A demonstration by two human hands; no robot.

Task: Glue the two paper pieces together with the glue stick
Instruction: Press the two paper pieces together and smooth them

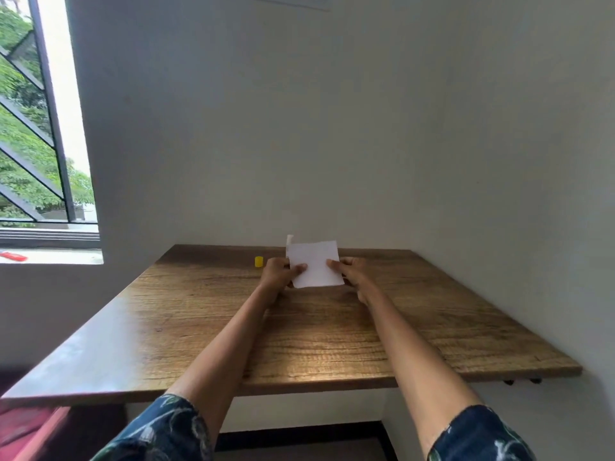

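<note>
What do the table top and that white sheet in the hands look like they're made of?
Table top: wood or wood-look laminate, judging by the brown grain lines; semi-matte with a soft sheen. White sheet: thin matte paper, one corner curling up behind it.

I see bare table (pixel 299 344) all along the near side and out to both edges. Far centre is blocked by the held paper (pixel 314 267); yellow cap (pixel 259 261) just left of it. Wall (pixel 332 144) closes off far side and right.

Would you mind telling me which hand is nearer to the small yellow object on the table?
Left. The left hand sits just right of the yellow object, pinching the paper; the right hand holds the paper's far side.
</note>
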